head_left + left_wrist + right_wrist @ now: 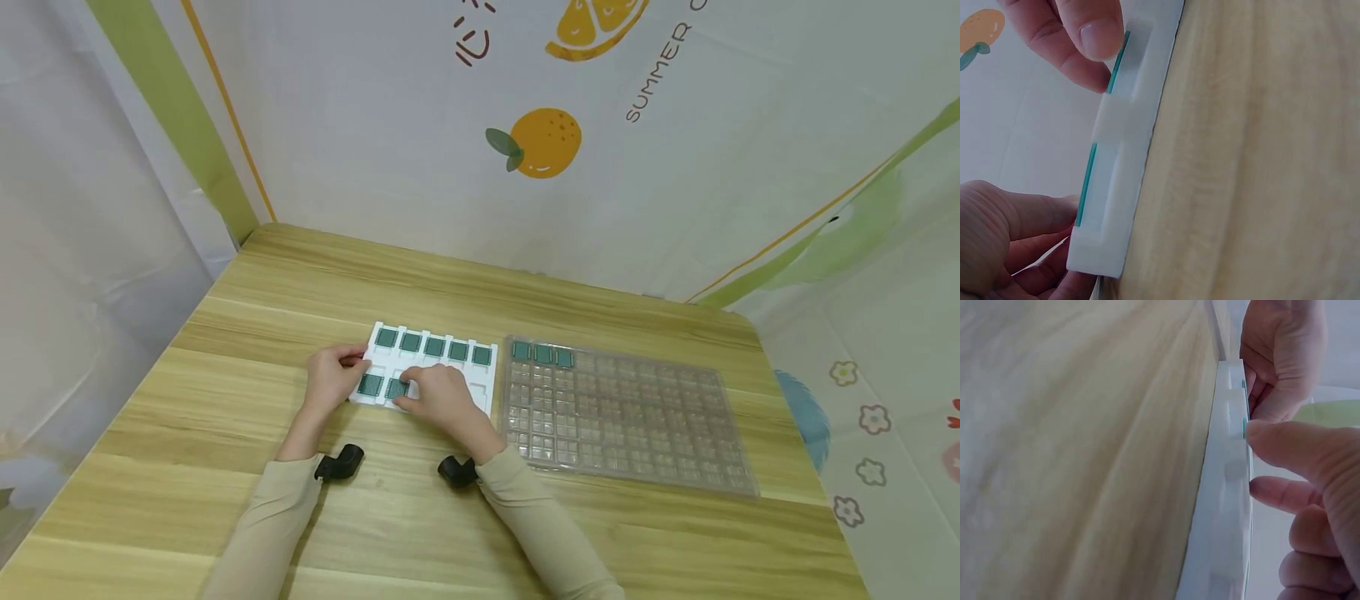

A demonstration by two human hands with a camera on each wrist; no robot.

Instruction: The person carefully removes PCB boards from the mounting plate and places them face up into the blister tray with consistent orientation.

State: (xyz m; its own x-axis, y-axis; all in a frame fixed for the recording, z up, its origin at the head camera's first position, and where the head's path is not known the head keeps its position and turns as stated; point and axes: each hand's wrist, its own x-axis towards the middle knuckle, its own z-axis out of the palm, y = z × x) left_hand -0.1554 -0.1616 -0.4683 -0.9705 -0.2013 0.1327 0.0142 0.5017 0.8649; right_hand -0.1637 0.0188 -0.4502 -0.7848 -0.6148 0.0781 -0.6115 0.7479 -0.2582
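A white rectangular tray with shallow pockets (388,358) lies on the wood-grained worktop (390,533), well in from its left and back edges. Its left end is gripped by the left hand (330,379), the thumb laid on top and the fingers placed at the side and beneath. A thin green square chip (394,389), second from the left in the tray's row nearer the front edge of the worktop, is pinched between the thumb and forefinger of the right hand (442,396). The corner pocket on that row's left is filled by another green chip (370,385); five green chips (434,346) are lined up in the row nearer the back edge. Just beside the white tray, toward the worktop's right edge, a clear plastic gridded tray (630,417) is set, with three green chips (543,354) held in its back left corner. Beige sleeves (543,529) and black wrist-mounted devices (345,461) are worn.
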